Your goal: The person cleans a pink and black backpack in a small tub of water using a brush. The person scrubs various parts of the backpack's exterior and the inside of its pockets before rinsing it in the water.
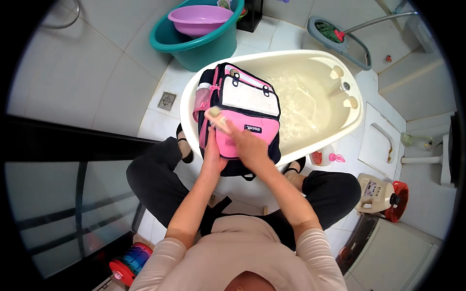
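Note:
A pink, white and navy backpack (251,99) rests across the left end of a cream baby bathtub (188,97), its white flap toward the far side. My left hand (212,156) grips the backpack's near left edge, fingers along the pink fabric. In my right hand (248,145) is a small pale brush (218,120), closed in my fingers and slightly blurred. The brush is at the left edge of the pink front pocket; whether its bristles touch the fabric cannot be made out. Clear, rippled water (301,104) lies in the tub right of the backpack.
Behind the tub stands a teal tub (204,56) with a purple basin (199,20) inside. A grey mop bucket (316,29) is far right. A beige jug (373,194) stands by a red bin (400,196). A floor drain (167,100) lies left; a squat toilet (381,140) lies right.

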The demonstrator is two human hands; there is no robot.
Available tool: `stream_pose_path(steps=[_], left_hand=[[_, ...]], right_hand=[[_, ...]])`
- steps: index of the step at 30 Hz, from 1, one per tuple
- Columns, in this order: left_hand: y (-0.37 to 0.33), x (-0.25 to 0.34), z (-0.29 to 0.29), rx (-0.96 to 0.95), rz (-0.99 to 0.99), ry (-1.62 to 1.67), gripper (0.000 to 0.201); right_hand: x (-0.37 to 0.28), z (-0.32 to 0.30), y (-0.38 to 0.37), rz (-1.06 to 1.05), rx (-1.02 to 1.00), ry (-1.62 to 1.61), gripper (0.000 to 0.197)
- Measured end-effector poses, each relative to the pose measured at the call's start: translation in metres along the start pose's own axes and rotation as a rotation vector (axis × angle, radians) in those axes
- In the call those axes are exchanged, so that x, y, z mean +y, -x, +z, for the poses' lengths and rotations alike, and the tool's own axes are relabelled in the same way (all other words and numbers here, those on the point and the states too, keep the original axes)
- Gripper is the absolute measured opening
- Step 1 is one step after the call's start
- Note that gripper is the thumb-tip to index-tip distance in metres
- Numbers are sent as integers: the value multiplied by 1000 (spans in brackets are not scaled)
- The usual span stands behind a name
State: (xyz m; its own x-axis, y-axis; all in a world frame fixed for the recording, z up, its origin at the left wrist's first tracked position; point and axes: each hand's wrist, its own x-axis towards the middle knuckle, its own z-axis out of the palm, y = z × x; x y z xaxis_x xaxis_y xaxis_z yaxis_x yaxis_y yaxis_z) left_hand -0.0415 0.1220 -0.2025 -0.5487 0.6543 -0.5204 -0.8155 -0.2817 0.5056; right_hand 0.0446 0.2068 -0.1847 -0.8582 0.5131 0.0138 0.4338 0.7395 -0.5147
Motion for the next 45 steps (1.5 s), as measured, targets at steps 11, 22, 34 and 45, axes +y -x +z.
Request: stream_pose_path(steps=[11,22,34,45], left_hand=[[-17,-6,-21,-14,65,79,49],[-8,-3,-5,-43,-8,59,49],[-10,-6,-6,-77,-14,13,49],[-28,-7,-35,-221,1,14,40]], right_hand=[[-48,9,36,-10,53,190,42],[-38,13,43,69,45,241,55],[-39,11,39,45,37,245,52],[-47,21,33,-78,186,203,56]])
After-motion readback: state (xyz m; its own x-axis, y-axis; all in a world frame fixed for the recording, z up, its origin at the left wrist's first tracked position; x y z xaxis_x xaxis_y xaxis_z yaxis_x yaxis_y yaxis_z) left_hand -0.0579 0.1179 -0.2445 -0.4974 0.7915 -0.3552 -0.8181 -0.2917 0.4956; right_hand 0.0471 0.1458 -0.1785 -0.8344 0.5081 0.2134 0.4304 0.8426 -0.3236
